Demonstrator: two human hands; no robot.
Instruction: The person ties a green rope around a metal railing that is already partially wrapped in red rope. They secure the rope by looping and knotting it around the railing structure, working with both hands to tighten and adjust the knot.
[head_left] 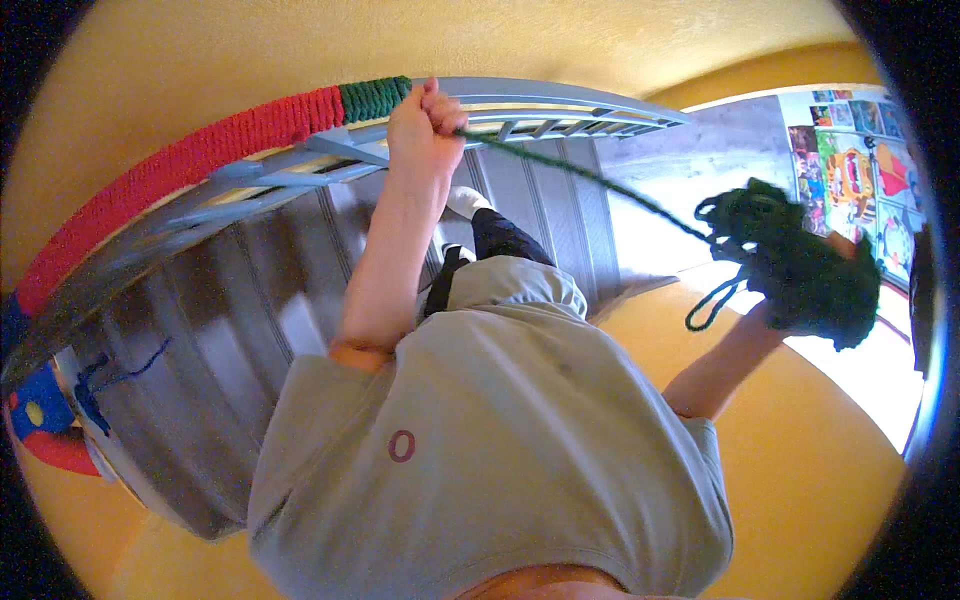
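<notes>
My left hand [428, 122] is closed in a fist at the grey handrail [510, 90], right beside the end of a tight green yarn wrap [375, 98]. A dark green yarn strand [590, 177] runs from this fist, fairly straight, across to the right. It leads to a bulky, loose bundle of dark green yarn [825, 275], held up by my right hand [842, 246], whose fingers the bundle mostly hides. One loop of yarn hangs under the bundle. Left of the green wrap, red yarn [190, 148] covers a long curved stretch of the rail.
Grey ridged stairs [255, 300] lie below me, with my foot [468, 202] on them. Metal latticework [330, 150] hangs under the rail. Blue and red wrapping [42, 410] and a loose blue strand [135, 372] show at lower left. Colourful pictures [855, 170] cover the right wall.
</notes>
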